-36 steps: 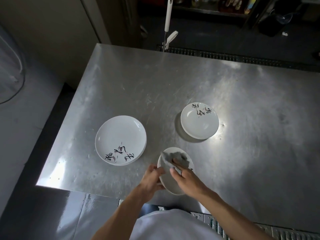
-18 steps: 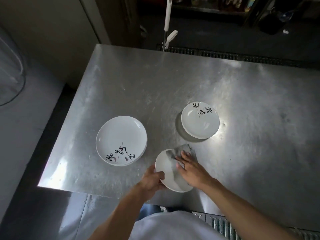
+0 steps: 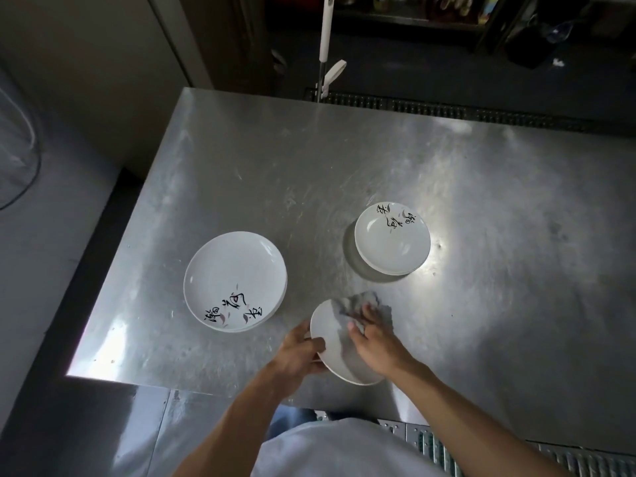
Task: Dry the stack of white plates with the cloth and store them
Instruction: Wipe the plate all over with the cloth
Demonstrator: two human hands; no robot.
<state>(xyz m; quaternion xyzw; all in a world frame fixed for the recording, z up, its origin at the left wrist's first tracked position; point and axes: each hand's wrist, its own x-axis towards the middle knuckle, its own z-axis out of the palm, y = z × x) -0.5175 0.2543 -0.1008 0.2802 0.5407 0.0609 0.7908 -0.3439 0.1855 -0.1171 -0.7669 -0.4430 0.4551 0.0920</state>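
Grey cloth (image 3: 365, 304) has slid up to the white plate (image 3: 329, 342)'s far rim, right hand (image 3: 377, 340) pressing it down with fingers laid flat. Left hand (image 3: 296, 354) grips the plate's left rim, just above the worktop (image 3: 344, 166).

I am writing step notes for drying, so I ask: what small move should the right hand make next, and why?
Probably sweep the cloth toward the near left part of the plate: the right hand presses it on the far right part, that area lies uncovered, and the left hand grips the rim.
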